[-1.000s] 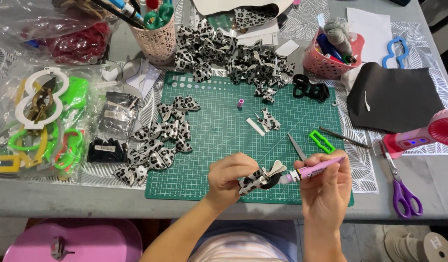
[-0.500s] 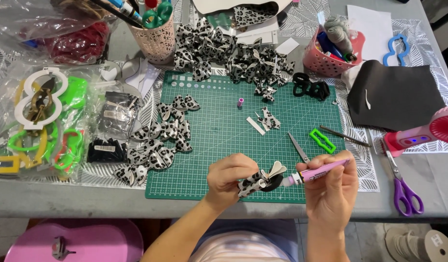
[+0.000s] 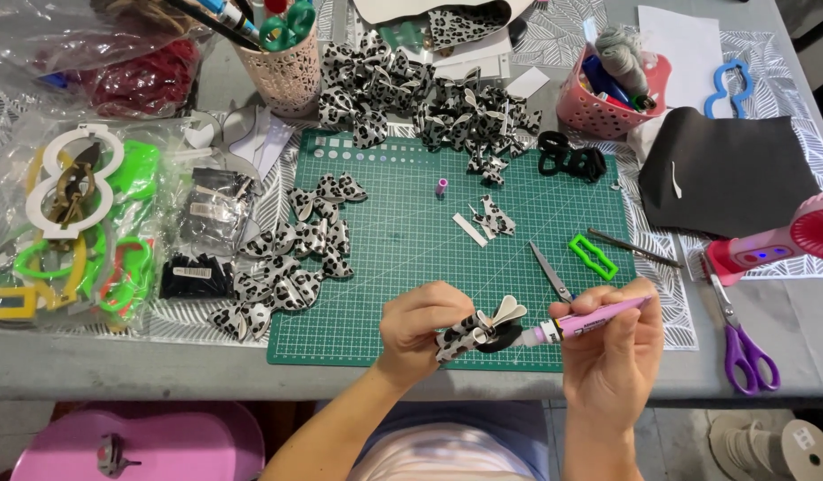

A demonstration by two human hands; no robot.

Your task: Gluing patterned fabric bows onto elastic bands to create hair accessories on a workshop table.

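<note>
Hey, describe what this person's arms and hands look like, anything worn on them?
Both forearms are bare, with no sleeves in view. The left hand and right hand wear no gloves; no rings, watch or bracelets show. Nails look short and unpainted. A pale striped top shows below.

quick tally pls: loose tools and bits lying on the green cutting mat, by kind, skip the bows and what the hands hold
Lying on the green cutting mat:
Green plastic template: 1
Small scissors with blades showing: 1
Small purple spool: 1
White strip: 1
Total: 4
</note>
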